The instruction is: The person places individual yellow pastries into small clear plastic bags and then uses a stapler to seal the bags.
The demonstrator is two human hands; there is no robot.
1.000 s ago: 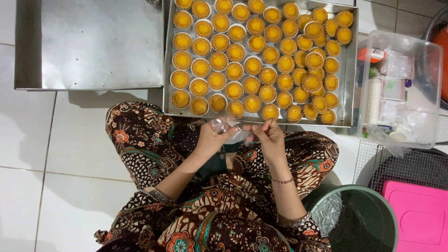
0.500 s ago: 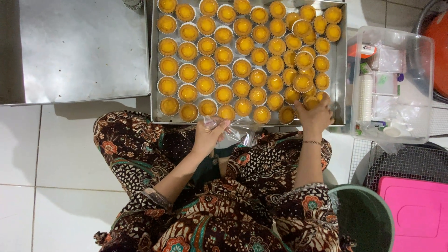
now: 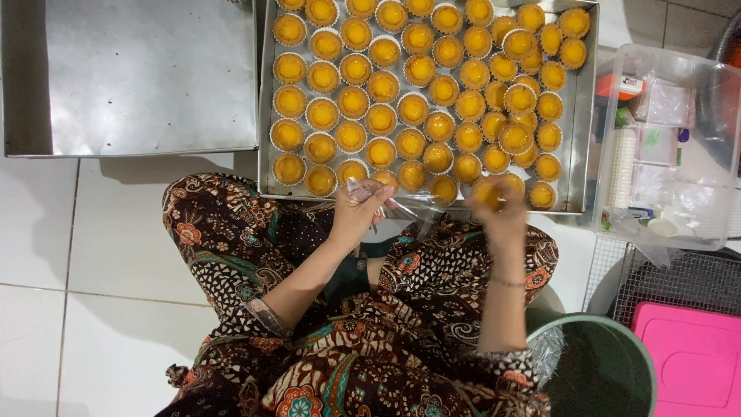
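I sit on a tiled floor in patterned clothes before a metal tray (image 3: 583, 116) packed with several small yellow tarts in paper cups (image 3: 384, 120). My left hand (image 3: 360, 208) pinches a clear plastic bag (image 3: 409, 210) at the tray's near edge. My right hand (image 3: 498, 205) is blurred and holds one yellow tart (image 3: 486, 190) just off the tray's near right corner, close to the bag's mouth.
A bare metal tray (image 3: 131, 77) lies on the floor to the left. At right stands a clear plastic box (image 3: 664, 147) of packing supplies. A green bucket (image 3: 594, 371), a pink lid (image 3: 695, 359) and a wire rack (image 3: 679, 282) sit at lower right.
My right hand left the bag, reached to the tray's right side, and has come back toward the bag with a tart. My left hand kept hold of the bag.
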